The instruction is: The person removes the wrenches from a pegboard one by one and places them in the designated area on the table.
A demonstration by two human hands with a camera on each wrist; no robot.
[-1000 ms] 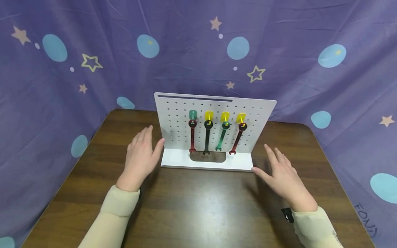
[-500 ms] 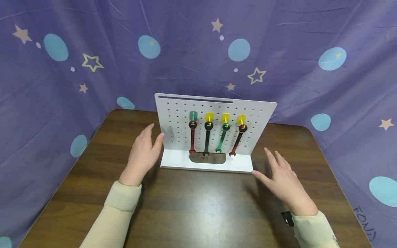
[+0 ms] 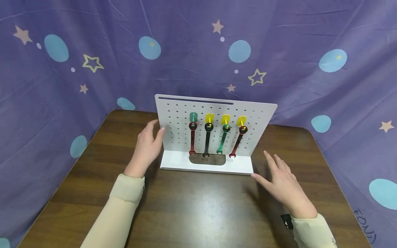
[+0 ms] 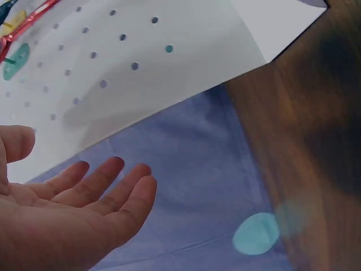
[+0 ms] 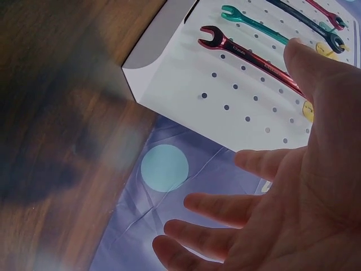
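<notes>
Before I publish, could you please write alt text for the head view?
Four wrenches, two red, one black, one green, hang on a white pegboard on a wooden table. A person's left hand and right hand flank it, a purple curtain behind.

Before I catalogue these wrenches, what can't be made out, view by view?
Pegboard back: hidden by its front, all views.
Lettering on the rightmost red wrench: too small, right wrist view.
Its ring end: behind the right hand, same view.
Open end of the leftmost red wrench: cut by top edge, left wrist view.
</notes>
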